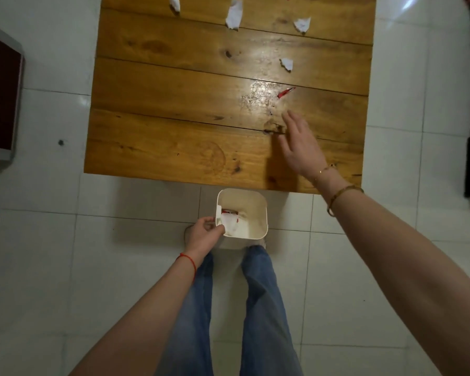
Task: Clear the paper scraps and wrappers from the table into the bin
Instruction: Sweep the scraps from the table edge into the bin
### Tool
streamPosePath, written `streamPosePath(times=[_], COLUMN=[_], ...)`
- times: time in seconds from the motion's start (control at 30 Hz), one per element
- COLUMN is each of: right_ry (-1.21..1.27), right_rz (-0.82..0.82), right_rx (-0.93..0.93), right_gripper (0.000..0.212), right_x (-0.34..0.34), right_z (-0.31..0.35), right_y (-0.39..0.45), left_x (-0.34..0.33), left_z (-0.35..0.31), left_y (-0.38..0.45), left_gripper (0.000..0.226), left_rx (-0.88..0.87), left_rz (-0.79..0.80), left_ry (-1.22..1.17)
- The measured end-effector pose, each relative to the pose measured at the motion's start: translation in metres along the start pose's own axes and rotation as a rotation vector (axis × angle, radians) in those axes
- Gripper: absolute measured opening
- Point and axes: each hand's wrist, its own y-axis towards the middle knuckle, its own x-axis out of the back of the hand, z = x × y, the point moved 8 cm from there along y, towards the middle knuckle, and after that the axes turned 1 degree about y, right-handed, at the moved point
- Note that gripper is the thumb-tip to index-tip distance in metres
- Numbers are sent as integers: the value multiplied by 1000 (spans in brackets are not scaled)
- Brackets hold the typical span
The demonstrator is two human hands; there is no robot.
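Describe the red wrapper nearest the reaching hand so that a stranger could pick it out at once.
Start at the wooden table and find the open right hand above its near right part. Just beyond the fingertips, beside the bright glare patch, lies the red wrapper. It is thin, slanted and red, while the scraps near it are white paper.

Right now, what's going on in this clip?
A person is clearing litter off a wooden table into a small white bin on the floor. The left hand grips the bin's rim, with scraps already inside. The right hand is open above the table, reaching toward a red wrapper. Several white paper scraps remain farther back.
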Motion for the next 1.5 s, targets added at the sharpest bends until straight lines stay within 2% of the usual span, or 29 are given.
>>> streamPosePath(times=[0.27,0.4,0.47,0.77,0.93,1.1,1.3,1.5], right_ry=[-94,-133,-135,-166,-156,-32,125,275], right_rz=[94,132,158,334,394,324,98,-149], right_rx=[77,122,170,489,571,430,181,-30], right_gripper=[58,56,56,53,47,41,39,40], right_x=[6,0,-6,-52,-73,-63,-14,54], right_z=[-32,-34,-29,-14,-18,-22,-22,-25], right_y=[63,81,78,-47,-121,-157,-195,-276], left_x=[-51,-69,-75,-89,-94,-94,-88,-74], left_z=[1,-3,-7,-22,-19,-6,-7,-27], left_y=[6,6,6,-7,-13,-29,-77,-159], left_gripper=[45,37,40,45,42,35,35,34], left_rx=[72,79,82,77,66,58,-37,-206], left_rz=[-35,-56,-62,-88,-78,-73,-16,33], left_ry=[-141,-183,-204,-170,-171,-155,-98,-18])
